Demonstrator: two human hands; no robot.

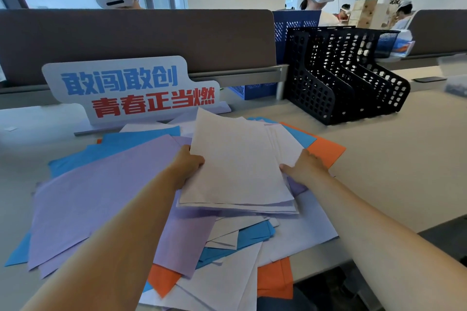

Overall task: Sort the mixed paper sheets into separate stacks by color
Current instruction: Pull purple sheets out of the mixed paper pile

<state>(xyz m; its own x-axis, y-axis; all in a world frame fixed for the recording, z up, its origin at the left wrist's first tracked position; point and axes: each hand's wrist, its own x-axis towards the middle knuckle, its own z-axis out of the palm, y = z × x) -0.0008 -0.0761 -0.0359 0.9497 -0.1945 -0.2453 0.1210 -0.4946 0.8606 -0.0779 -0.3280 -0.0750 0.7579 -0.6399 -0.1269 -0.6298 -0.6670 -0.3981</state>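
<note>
Firmly, both hands (188, 163) (304, 168) grip white stack's (237, 159) side edges.

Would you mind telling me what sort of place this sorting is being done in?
Most likely an open-plan office: a desk with a fabric partition, a black file rack and other people at neighbouring desks.

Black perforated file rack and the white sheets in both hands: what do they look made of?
Black perforated file rack: probably moulded plastic, semi-matte; regular holes, thick dividers. White sheets, pinched by left hand and right hand: thin matte paper; the top corner lifts, edges fan in layers.
</note>
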